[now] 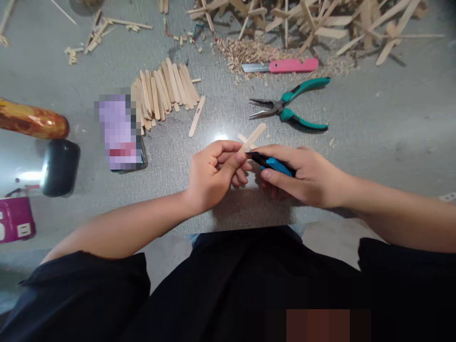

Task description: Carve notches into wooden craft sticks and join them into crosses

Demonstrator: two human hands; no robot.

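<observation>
While the left hand [214, 175] pinched a wooden stick [255, 135] between thumb and fingers, over the near side of the table [167, 173], the right hand [313, 175] was wrapped around a blue and black knife [277, 166]. Its tip sat close by the left thumb, though I couldn't quite tell whether it touched wood. Light, shallow strokes, angled clear of that thumb, seemed the safest way to work.

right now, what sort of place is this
Probably a craft table or small workshop: there are pliers, a pink knife beside wood shavings, and a pile of wooden sticks.
</observation>
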